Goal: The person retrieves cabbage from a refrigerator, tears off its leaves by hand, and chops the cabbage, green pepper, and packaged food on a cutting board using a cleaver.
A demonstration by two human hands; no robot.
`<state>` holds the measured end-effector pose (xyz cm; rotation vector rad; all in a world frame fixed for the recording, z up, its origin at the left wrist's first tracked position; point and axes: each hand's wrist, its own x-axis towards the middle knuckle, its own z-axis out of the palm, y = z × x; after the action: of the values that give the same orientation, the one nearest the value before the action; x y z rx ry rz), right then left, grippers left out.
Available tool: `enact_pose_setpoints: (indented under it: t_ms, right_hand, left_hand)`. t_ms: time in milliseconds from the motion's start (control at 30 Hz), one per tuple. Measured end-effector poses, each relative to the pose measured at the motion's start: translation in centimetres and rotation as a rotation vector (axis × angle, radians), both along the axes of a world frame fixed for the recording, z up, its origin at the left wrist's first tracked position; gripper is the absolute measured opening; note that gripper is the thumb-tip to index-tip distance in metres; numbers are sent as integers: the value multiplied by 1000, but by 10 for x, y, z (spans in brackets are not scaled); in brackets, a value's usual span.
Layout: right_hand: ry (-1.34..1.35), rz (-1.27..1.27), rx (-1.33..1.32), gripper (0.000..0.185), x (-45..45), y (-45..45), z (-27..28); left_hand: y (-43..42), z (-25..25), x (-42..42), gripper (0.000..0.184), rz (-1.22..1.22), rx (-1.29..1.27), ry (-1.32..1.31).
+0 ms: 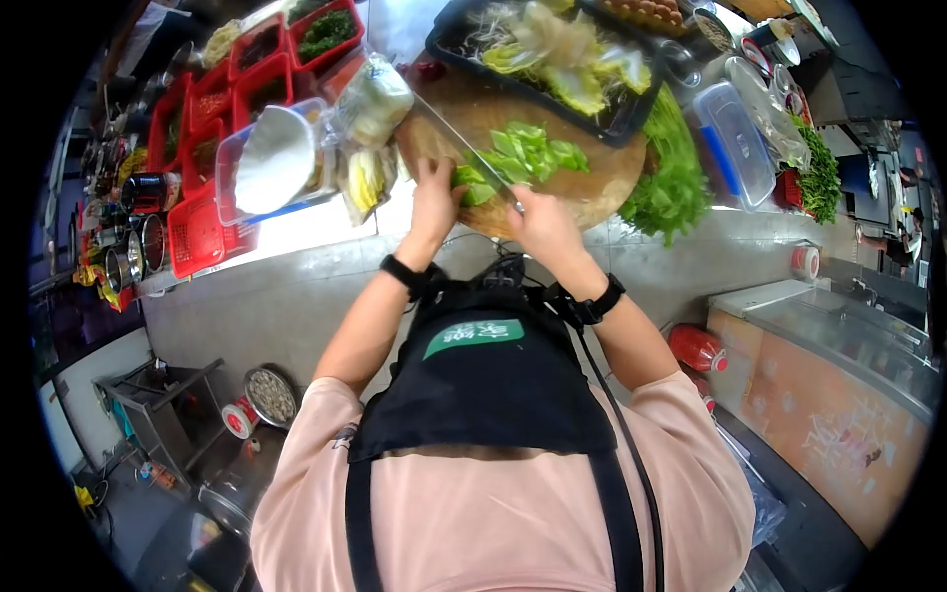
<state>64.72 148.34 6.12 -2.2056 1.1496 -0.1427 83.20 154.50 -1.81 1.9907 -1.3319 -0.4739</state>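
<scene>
My right hand (545,223) is wrapped round the handle of a kitchen knife (462,145), whose long blade slants up and left across the round wooden cutting board (610,178). Under and beside the blade lie cut green leaves (533,153). My left hand (434,200) rests at the board's near left edge, its fingers curled against the leaves just left of the blade. Exactly how those fingertips grip is partly hidden. A clear plastic bag of pale vegetables (373,99) sits close to the left hand.
A black tray (631,126) with yellow-green leaves and sprouts overlaps the board's far side. Leafy green stalks (671,178) lie at its right, near a blue-edged plastic container (735,148). On the left are red baskets (202,232) and a clear tub holding a white bowl (276,158).
</scene>
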Motion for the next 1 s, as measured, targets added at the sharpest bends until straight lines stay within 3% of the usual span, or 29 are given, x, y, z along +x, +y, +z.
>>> enact_pose_setpoints:
  t_ms: [167, 500, 600, 767, 1000]
  right_hand:
    - [-33, -34, -36, 17, 15, -12, -50]
    - [-70, 28, -5, 23, -5, -1, -11]
    - [61, 21, 32, 19, 8, -5, -36]
    - [-56, -48, 1, 18, 12, -12, -47]
    - [-92, -11, -7, 21, -10, -15, -8]
  left_hand:
    - [2, -1, 0, 43, -13, -3, 10]
    - [8, -8, 5, 44, -3, 34, 30]
    - [10, -15, 4, 46, -24, -6, -8]
    - [20, -17, 6, 42, -89, -36, -19]
    - [28, -41, -4, 37, -134, -86, -145]
